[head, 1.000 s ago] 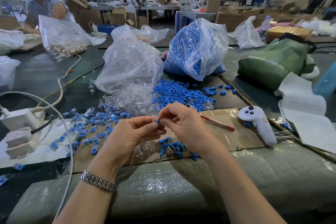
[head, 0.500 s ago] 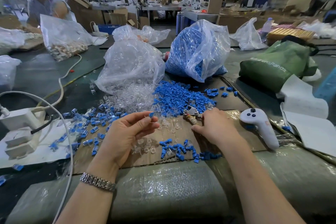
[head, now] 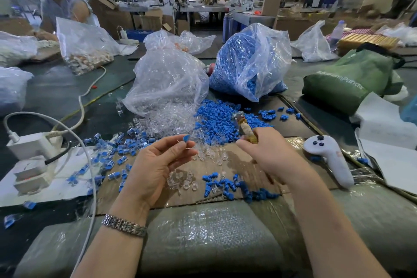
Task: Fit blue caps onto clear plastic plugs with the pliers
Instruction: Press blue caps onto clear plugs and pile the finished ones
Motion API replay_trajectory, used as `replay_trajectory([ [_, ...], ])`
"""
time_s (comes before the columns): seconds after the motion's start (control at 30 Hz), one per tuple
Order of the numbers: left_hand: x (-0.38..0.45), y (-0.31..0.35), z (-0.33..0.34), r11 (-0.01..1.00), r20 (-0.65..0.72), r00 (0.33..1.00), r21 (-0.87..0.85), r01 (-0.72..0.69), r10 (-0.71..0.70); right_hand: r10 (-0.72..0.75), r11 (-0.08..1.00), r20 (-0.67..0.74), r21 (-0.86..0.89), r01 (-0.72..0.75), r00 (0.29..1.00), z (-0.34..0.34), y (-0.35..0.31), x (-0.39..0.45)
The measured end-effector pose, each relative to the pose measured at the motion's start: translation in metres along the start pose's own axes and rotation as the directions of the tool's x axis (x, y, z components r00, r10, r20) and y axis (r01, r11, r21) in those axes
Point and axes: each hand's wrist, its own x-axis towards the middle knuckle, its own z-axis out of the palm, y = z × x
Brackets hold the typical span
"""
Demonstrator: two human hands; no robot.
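Head view, left hand: the left hand (head: 155, 165) is palm up above the cardboard sheet (head: 246, 165), its fingers (head: 180, 145) pinching a blue cap (head: 186, 138) at the tips; whether a clear plug sits under the cap is too small to tell.
Head view, right hand: the right hand (head: 268, 153) is closed around the handles of the pliers (head: 244, 128); the handles are mostly hidden in the fist and the head is blurred, so how the jaws stand cannot be told.
Loose blue caps: a heap (head: 216, 119) lies toward the far edge of the surface, a smaller cluster (head: 228, 185) near the cardboard's near edge.
Clear plugs: a pile (head: 171, 117) spills from the clear bag (head: 167, 81); a few (head: 180, 179) lie partly behind the left hand.
Capped pieces: scattered (head: 112, 151) on the left side of the cardboard, edges hard to separate.
Blue bag: a bag of caps (head: 250, 61) stands behind the heap.
Right side: a white controller (head: 329, 158) lies just off the cardboard; white paper (head: 388, 142) is cut off by the frame.
Left side: a white power adapter (head: 29, 144) with its cable (head: 85, 165).
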Motion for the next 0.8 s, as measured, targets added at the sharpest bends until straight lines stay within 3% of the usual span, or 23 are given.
replay_trajectory([
  [0.1, 0.000, 0.000, 0.001, 1.000, -0.012, 1.000, -0.012, -0.011, 0.011, -0.055, 0.952, 0.336, 0.301, -0.052, 0.940, -0.008, -0.018, -0.017],
  [0.17, 0.001, 0.001, 0.002, 0.999, -0.015, 1.000, -0.027, -0.022, 0.022, -0.098, 0.947, 0.440, 0.317, -0.052, 0.893, -0.005, -0.027, -0.025],
  [0.47, -0.002, 0.003, 0.003, 0.998, 0.028, 0.999, -0.058, -0.014, 0.016, -0.168, 0.977, 0.486, 0.199, 0.079, 0.857, 0.018, -0.051, -0.031],
  [0.8, -0.002, -0.001, -0.002, 1.000, 0.059, 0.998, 0.014, -0.007, 0.006, -0.170, 0.977, 0.491, 0.200, 0.079, 0.854, 0.023, -0.048, -0.034],
])
